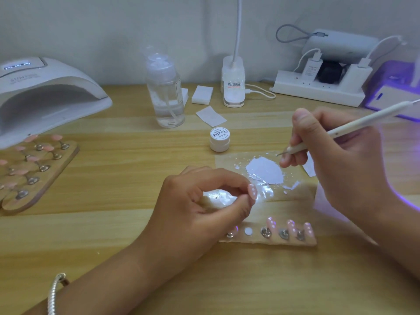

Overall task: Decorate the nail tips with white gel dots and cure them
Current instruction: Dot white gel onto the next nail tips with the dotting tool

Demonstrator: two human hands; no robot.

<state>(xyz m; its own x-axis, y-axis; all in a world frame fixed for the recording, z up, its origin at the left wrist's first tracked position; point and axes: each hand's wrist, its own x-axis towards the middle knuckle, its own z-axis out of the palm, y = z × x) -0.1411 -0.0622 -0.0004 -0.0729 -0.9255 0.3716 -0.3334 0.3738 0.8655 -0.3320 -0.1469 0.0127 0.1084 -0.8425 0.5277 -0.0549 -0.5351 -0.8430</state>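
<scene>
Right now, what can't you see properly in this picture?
Head view only:
- Pink dotted nail tip: lower part hidden in the grip of the left hand.
- Slim white dotting pen in the right hand: metal point too small to show gel.
- Small round white gel jar: lid writing too small to read.
- Long wooden nail stand: left end hidden behind the left hand.
- Purple-lit lamp: cut off by the right edge.

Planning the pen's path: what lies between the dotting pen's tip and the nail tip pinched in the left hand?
In the head view, a white gel puddle on clear film lies between the dotting pen and the nail tip.
</scene>
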